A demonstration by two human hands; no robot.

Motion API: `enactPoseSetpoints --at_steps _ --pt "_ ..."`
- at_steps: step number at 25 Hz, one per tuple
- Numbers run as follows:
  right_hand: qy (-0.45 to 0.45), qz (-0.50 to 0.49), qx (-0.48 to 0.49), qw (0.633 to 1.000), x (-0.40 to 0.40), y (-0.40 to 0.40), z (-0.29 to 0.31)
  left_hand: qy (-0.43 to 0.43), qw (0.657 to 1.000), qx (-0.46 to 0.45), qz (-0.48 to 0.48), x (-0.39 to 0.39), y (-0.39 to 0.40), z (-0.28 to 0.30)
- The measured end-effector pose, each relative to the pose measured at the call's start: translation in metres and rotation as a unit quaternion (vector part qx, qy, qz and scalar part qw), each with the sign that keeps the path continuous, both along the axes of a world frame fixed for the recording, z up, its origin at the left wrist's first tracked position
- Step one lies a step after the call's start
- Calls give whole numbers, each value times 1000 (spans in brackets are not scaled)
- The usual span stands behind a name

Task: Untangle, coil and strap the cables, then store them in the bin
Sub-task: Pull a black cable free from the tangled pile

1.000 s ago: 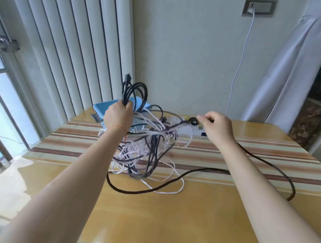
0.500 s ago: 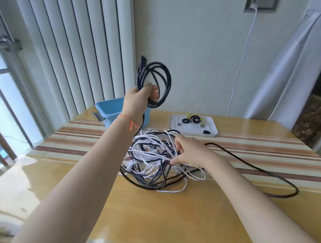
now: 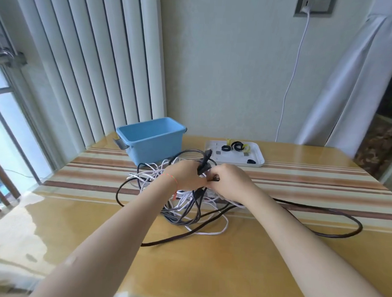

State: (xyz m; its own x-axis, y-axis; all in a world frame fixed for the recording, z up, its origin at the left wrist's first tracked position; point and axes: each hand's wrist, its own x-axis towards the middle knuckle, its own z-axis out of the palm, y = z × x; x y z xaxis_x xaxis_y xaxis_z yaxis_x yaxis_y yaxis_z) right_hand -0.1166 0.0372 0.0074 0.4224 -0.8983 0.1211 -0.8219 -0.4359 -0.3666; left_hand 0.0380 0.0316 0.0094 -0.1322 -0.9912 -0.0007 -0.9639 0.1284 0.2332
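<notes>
Hands have come together low over the tangle: the left hand [image 3: 185, 175], which half a second ago held a few black loops up high by the blinds, has dropped to the table and clenches that black cable [image 3: 204, 165] with its plug end poking up beyond the knuckles. Touching it on the right, the right hand [image 3: 229, 183] pinches a small dark connector [image 3: 215, 178] at its fingertips, no longer buried in the white strands. Under both lies the knot of black and white cables [image 3: 184, 205], one long black run [image 3: 321, 219] sweeping out past the right forearm. Beyond the left hand stands the blue bin [image 3: 151, 140]; beyond the right, the white tray [image 3: 257, 160] of straps (black and yellow rings). Untangling seems barely begun; nothing looks strapped or binned.
</notes>
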Motion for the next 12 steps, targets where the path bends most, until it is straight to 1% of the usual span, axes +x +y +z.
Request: enactPoseSetpoints --at_steps 2,4,5,9,11,12 --pt "-51 -8 33 998 -4 -4 -4 26 999 14 28 10 -3 -9" --pt "-64 -7 46 997 -6 -5 -8 39 998 34 30 18 -6 -13" --pt "-63 -1 42 997 -6 -6 -11 32 998 52 19 21 -7 -14" --pt "-103 -1 -5 995 -1 -9 -17 8 994 106 1 18 -11 -16" --pt "-132 -8 -37 991 -1 -10 -15 -13 995 94 10 12 -14 -17" --pt "-156 -15 -50 986 -3 -11 -12 -15 997 65 27 13 -15 -16"
